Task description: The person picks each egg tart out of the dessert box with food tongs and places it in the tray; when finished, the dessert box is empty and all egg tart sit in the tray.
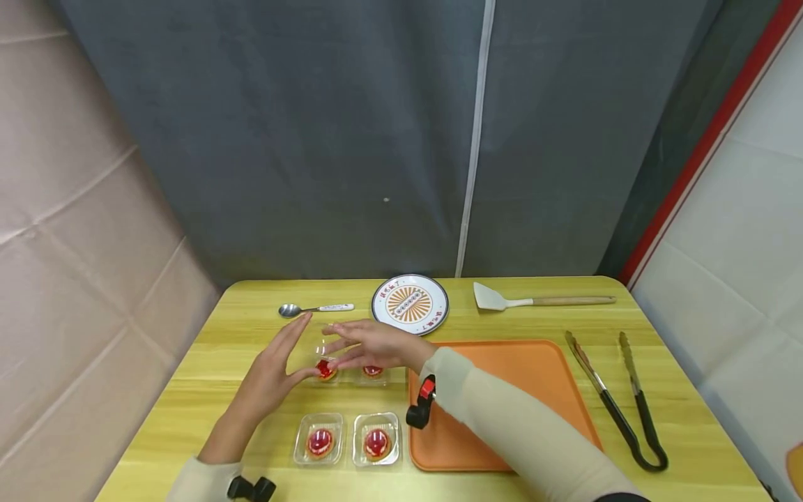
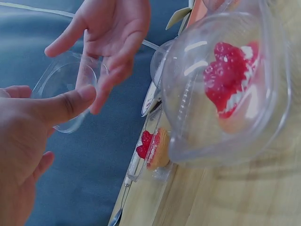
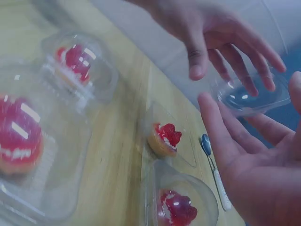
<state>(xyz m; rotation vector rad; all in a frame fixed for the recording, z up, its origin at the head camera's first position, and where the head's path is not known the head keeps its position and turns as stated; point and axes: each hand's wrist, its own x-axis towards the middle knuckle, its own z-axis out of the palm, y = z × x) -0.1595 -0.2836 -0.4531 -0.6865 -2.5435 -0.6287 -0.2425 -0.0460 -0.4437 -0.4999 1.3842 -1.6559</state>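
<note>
A clear plastic lid (image 2: 66,89) is between both hands. My left hand (image 1: 268,380) holds it, thumb in front and fingertips along its rim. My right hand (image 1: 373,343) has its fingers loosely extended around the lid's other side; whether they touch it is hard to tell. Below the hands sits a red-topped tart (image 3: 165,139) in a clear tray, uncovered. Beside it, partly hidden by the right hand, a boxed tart (image 1: 373,371) stands under its cover. Closer to me are two more tarts in clear boxes, a left one (image 1: 320,442) and a right one (image 1: 377,443).
An orange tray (image 1: 502,411) lies under my right forearm. Behind the hands are a spoon (image 1: 314,309) and a patterned plate (image 1: 410,305). A white spatula (image 1: 539,300) lies at the back right, with black-handled tongs (image 1: 617,404) at the right.
</note>
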